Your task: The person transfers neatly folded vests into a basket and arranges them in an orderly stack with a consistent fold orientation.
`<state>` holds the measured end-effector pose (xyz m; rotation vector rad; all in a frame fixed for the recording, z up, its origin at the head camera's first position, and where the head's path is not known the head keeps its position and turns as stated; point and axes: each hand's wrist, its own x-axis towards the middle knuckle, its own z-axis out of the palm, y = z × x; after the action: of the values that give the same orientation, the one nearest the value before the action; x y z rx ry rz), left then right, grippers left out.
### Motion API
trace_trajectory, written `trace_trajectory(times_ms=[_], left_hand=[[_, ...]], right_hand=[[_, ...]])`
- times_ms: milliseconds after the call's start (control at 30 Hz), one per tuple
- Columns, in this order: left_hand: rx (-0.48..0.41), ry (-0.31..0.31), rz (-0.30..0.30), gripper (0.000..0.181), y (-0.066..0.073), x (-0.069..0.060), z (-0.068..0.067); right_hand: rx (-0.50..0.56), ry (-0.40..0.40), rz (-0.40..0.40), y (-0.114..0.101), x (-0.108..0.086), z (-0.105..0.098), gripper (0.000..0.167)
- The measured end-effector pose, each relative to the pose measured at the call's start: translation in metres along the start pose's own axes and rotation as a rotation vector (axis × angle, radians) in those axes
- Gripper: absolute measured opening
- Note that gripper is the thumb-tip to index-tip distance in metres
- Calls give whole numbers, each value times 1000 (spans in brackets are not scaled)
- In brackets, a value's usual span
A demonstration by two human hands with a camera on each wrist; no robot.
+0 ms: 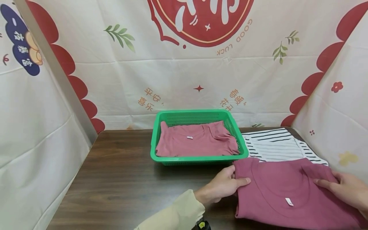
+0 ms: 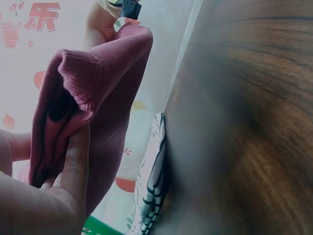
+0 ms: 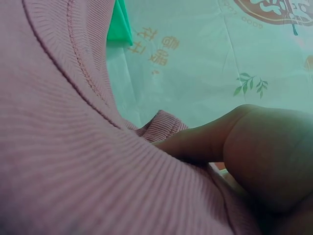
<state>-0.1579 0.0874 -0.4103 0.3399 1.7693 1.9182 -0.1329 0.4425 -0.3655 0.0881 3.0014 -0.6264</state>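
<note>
A folded dark pink ribbed shirt (image 1: 276, 191) with a white neck label is held above the table at the right of the head view. My left hand (image 1: 222, 186) grips its left edge, thumb on top and fingers underneath. At the opposite edge my right hand (image 1: 349, 188) holds it the same way, thumb over the cloth. In the left wrist view the folded layers of the shirt (image 2: 110, 98) show at the gripped edge. The right wrist view has the shirt (image 3: 98, 161) filling its left side, the right hand's fingertips partly hidden by cloth.
A green plastic basket (image 1: 199, 158) stands at the table's back, holding a lighter pink folded shirt (image 1: 195, 140). Right of it lies a black-and-white striped folded garment (image 1: 276, 145), partly behind the held shirt. Printed cloth walls (image 1: 120, 86) enclose the brown wooden table (image 1: 120, 188).
</note>
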Motion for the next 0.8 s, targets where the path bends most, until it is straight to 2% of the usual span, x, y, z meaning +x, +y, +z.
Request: trace_trajectory(times_ms=[300,600,800], left_hand=[[-1,-17,-2,23,16,-2,-11],[-16,2,-2,26,27,-4,-25],[-39,0,12,27,32,-6,-32]], right_hand=[[25,-19,22,-8,4,-2,55],[-50,14,-28,-21,13,-5,62],[-16,33,-54,-28,15,-4,61]])
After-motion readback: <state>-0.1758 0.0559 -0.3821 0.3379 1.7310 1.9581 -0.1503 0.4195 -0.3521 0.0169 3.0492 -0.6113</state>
